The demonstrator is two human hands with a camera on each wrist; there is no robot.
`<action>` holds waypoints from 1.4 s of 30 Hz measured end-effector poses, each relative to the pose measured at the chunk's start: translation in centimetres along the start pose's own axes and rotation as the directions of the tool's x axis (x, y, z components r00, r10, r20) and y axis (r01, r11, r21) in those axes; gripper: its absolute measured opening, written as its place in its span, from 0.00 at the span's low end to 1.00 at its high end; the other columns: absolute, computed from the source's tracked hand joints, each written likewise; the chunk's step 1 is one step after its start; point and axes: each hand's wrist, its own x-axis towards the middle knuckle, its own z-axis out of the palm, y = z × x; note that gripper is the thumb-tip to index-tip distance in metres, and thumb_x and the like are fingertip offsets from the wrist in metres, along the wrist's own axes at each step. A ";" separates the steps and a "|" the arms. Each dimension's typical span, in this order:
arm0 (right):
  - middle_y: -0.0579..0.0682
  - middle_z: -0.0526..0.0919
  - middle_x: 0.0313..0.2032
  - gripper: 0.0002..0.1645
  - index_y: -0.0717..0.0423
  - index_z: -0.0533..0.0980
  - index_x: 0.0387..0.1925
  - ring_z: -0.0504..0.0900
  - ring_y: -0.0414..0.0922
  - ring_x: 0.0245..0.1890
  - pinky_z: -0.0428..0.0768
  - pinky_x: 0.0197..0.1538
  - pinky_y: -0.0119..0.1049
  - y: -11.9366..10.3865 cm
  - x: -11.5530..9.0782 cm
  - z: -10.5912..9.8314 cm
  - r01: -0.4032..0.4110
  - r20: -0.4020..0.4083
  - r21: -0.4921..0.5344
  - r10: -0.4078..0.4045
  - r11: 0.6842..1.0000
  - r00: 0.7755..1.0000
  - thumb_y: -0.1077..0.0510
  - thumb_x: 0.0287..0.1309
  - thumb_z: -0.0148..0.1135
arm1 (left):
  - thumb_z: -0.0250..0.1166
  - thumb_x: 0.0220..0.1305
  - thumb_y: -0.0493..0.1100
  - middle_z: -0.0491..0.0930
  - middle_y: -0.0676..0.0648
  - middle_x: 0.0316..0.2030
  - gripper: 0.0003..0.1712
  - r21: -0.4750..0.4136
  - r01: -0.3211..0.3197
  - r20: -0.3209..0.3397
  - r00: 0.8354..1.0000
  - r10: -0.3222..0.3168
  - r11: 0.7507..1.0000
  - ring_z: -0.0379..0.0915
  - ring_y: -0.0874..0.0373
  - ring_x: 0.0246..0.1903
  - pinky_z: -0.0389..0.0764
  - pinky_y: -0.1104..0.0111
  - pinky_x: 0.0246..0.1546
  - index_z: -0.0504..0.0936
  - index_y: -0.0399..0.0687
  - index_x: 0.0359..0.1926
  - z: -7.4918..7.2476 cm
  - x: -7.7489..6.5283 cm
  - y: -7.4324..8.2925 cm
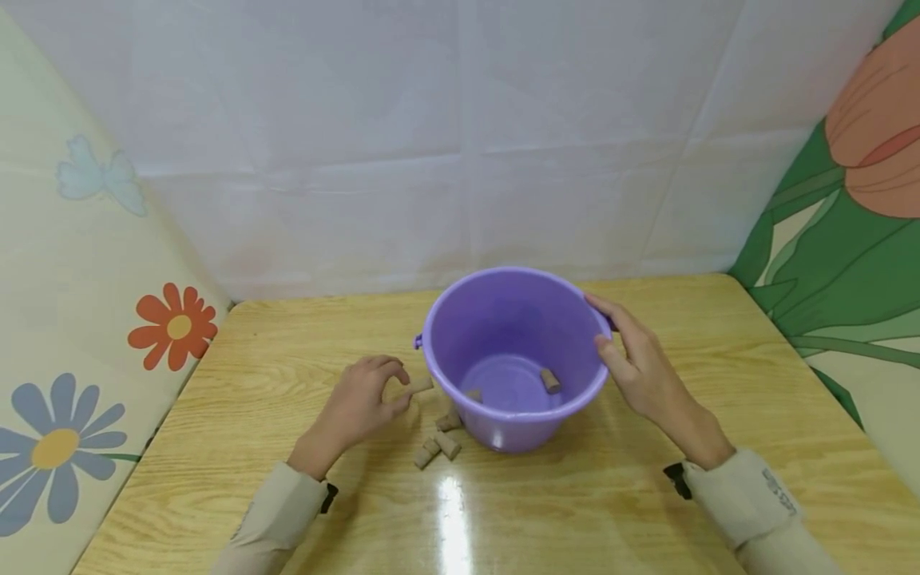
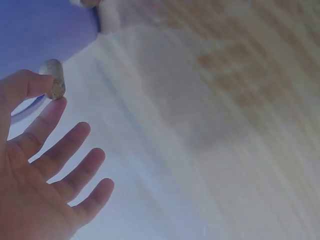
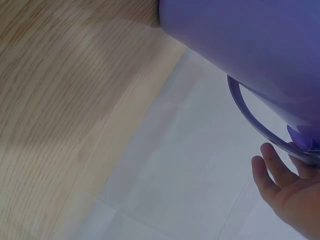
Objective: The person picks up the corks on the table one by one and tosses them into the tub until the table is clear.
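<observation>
A cork [image 1: 420,386] is pinched between thumb and index finger of my left hand [image 1: 365,401], close to the left side of a purple bucket [image 1: 513,299]. In the left wrist view that cork [image 2: 54,82] overlaps the bucket wall, and the other fingers are spread. My right hand [image 1: 645,371] grips the bucket's right rim, thumb over the edge. The right wrist view shows the curved bucket handle [image 3: 252,119] beside those fingers. Inside the bucket lie a brown cork [image 1: 549,381] and another cork [image 1: 473,394] partly hidden by the front rim.
Several loose corks [image 1: 447,445] lie on the wooden table [image 1: 611,511] by the bucket's front left. A white sheet [image 1: 345,160] hangs behind the table, with flower-printed cloths [image 1: 65,263] along the sides.
</observation>
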 end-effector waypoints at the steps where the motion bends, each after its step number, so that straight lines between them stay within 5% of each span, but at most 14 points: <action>1: 0.56 0.72 0.58 0.30 0.55 0.59 0.66 0.73 0.44 0.52 0.66 0.54 0.15 0.0 0.0 0.0 0.000 0.001 0.000 0.000 1.000 1.000 0.64 0.62 0.46 | 0.67 0.51 0.47 0.81 0.49 0.42 0.10 0.001 0.007 -0.010 1.000 -0.007 1.000 0.74 0.48 0.48 0.73 0.50 0.49 0.80 0.50 0.33 -0.2 0.0 -0.1; 13: 0.56 0.72 0.58 0.30 0.54 0.58 0.66 0.73 0.45 0.53 0.66 0.54 0.16 0.2 -0.1 0.0 -0.002 -0.002 0.007 0.002 1.000 1.000 0.65 0.62 0.46 | 0.65 0.51 0.44 0.82 0.47 0.38 0.10 -0.018 -0.024 -0.190 0.982 0.021 1.000 0.76 0.49 0.44 0.74 0.54 0.48 0.79 0.47 0.35 -2.8 0.9 -0.3; 24: 0.56 0.72 0.58 0.30 0.53 0.58 0.66 0.73 0.44 0.53 0.67 0.55 0.16 0.2 0.0 -0.1 0.012 -0.003 0.025 -0.012 1.000 1.000 0.65 0.61 0.45 | 0.64 0.52 0.41 0.81 0.44 0.37 0.12 -0.023 -0.090 -0.398 0.914 0.074 0.996 0.75 0.48 0.42 0.73 0.53 0.46 0.78 0.42 0.38 -4.7 1.9 0.1; 33: 0.56 0.72 0.58 0.30 0.53 0.58 0.66 0.73 0.45 0.53 0.66 0.55 0.16 0.2 0.0 -0.1 0.006 -0.004 0.020 -0.006 1.000 1.000 0.65 0.62 0.46 | 0.64 0.52 0.43 0.82 0.44 0.40 0.11 -0.075 -0.145 -0.440 0.893 0.098 0.987 0.74 0.49 0.46 0.70 0.54 0.52 0.80 0.43 0.36 -5.8 2.8 2.1; 42: 0.56 0.73 0.57 0.30 0.54 0.59 0.66 0.73 0.40 0.51 0.67 0.54 0.17 0.2 0.1 0.0 0.023 -0.016 0.015 -0.023 1.000 1.000 0.65 0.60 0.47 | 0.65 0.52 0.44 0.81 0.46 0.42 0.11 -0.080 -0.181 -0.427 0.895 0.130 0.980 0.73 0.50 0.47 0.70 0.55 0.52 0.81 0.45 0.36 -6.2 3.9 3.7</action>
